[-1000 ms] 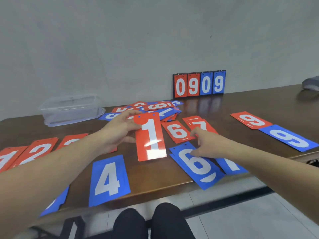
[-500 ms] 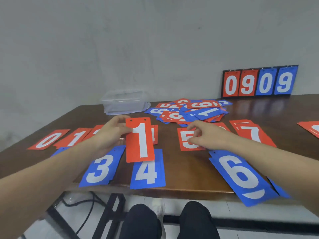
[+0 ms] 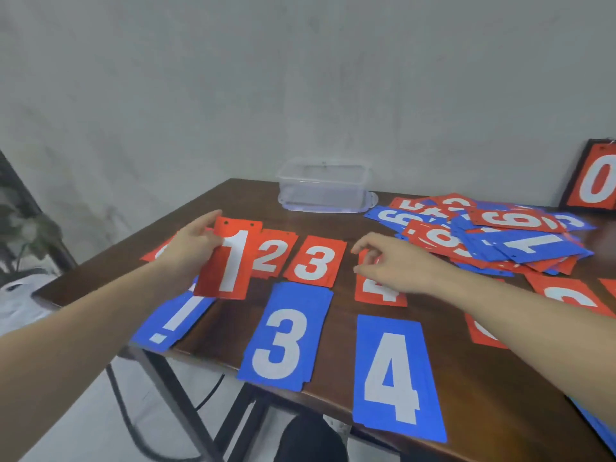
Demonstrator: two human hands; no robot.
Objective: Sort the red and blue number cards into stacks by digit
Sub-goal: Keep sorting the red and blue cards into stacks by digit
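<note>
Above the bench [image 3: 213,208], left end: left hand [image 3: 191,250], fingers [image 3: 205,219] pinching red 1 card [image 3: 230,261], lifted over red 2 card [image 3: 273,253] and blue 1 card [image 3: 175,316]. Alongside: red 3 card [image 3: 315,261], blue 3 card [image 3: 285,338], blue 4 card [image 3: 393,378]. Right hand [image 3: 396,260], fingers loosely curled and holding nothing, covering red 4 card [image 3: 380,291]. Behind: unsorted pile [image 3: 493,235], clear plastic box [image 3: 325,186], scoreboard [image 3: 593,178] at right edge.
</note>
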